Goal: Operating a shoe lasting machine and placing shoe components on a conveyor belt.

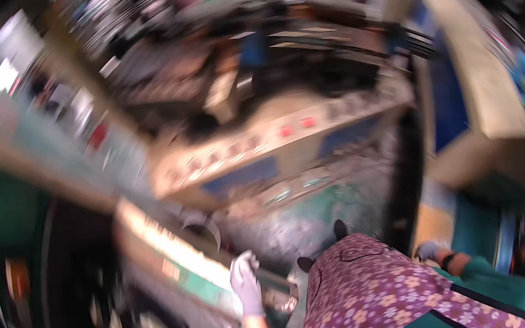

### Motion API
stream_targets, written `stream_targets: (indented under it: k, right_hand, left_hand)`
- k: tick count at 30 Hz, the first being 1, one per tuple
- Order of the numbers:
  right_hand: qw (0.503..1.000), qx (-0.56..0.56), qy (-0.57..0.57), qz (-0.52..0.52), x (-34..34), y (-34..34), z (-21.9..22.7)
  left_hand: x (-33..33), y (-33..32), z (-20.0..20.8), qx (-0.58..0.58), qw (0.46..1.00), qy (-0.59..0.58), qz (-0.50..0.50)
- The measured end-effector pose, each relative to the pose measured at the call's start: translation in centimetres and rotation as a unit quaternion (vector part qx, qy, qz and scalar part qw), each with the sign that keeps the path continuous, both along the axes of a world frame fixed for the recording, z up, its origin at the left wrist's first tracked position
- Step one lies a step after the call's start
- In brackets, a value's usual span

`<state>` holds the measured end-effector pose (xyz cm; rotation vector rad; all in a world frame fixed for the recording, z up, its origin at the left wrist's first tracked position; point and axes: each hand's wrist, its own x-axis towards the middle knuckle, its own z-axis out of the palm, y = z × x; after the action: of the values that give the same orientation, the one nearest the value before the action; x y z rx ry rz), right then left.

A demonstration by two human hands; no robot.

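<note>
The gloved left hand [245, 278] hangs loosely curled, just beside the bright bench edge [179, 251]; blur hides whether it grips anything. The right hand [428, 250], beside the flowered apron [371, 284], I can't read either.

Free room over the floor [341, 203] ahead of the left hand [245, 278], a long panel [278, 144] (blurred) beyond as barrier
</note>
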<state>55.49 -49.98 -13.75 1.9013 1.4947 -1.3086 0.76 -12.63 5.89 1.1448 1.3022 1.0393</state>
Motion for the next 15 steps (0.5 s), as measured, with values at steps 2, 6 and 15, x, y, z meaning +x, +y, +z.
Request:
stream_targets:
  k: [2, 6, 15]
  right_hand:
    - [0.994, -0.02, -0.047, -0.1, -2.3, -1.1, 0.8]
    - [0.938, 0.078, -0.171, -0.292, -7.1, -4.6, 3.7]
    - [0.516, 0.008, -0.327, -0.792, -12.9, -15.6, 2.3]
  left_hand:
    - [4.3, 1.4, -2.1, -0.031, 0.993, -0.017, -0.115]
    - [12.8, 3.0, -5.8, -0.049, 0.932, -0.024, -0.359]
    - [31.5, -3.9, -8.8, -0.062, 0.738, 0.151, -0.655]
